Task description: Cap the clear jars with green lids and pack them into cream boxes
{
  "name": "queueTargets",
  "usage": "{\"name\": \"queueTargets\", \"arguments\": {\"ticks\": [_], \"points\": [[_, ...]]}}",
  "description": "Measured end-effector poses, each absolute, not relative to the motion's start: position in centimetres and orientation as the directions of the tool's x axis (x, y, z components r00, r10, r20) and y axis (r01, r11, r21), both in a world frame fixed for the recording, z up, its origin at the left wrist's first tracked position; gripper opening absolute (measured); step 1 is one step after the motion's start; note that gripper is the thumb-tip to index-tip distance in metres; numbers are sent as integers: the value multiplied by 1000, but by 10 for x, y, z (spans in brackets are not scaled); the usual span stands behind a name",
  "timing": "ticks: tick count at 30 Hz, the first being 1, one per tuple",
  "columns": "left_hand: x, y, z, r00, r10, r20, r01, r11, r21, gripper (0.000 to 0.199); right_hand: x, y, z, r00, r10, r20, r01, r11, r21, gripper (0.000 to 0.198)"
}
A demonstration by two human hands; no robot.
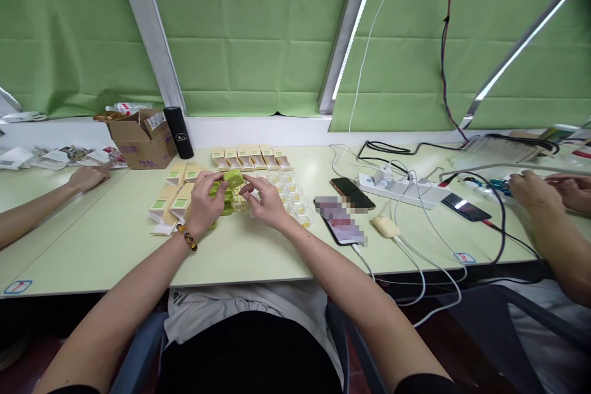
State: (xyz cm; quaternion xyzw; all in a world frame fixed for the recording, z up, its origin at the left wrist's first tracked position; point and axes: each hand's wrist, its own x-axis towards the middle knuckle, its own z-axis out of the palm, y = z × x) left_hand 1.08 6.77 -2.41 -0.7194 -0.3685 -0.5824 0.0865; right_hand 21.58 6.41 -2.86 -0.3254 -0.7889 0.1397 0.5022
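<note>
— Pale green laminate all over: the counter (pixel 258 252) is the biggest thing here, one long surface with people seated at both ends. What sits on it?

— One brown cardboard box (pixel 143 138) at the back left, one black cylinder flask (pixel 179 132) beside it, one white power strip (pixel 401 189) to the right with cables trailing off. Three phones (pixel 353 194) lie between the strip and the middle. Behind the hands runs a row of five small cream cartons (pixel 249 158); about five more lie loose at the left, though the pile overlaps and I may miscount.

— And the hands?

— The left hand (pixel 203 200), with a bead bracelet at the wrist, and the right hand (pixel 265 200) both pinch one small green case (pixel 233 178) just above the counter, fingers narrowed onto it from either side. More green pieces lie under the left hand; their number is hidden. Clear round cups (pixel 295 197) cluster by the right hand, too many overlapping to count.

— How best to handle the case?

— I'd judge a light fingertip pinch on its edges, held low over the counter, keeps it from slipping or springing away.
</note>
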Motion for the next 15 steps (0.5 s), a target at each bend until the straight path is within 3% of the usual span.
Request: {"name": "queueTargets", "arguments": {"ticks": [9, 15], "points": [[11, 67, -25, 33, 468, 883, 607, -711, 354, 26, 215, 63, -28, -279, 652, 705, 377, 750, -544, 55], [13, 65, -22, -10, 611, 792, 507, -680, 530, 34, 216, 63, -29, -279, 641, 715, 383, 757, -529, 53]]}}
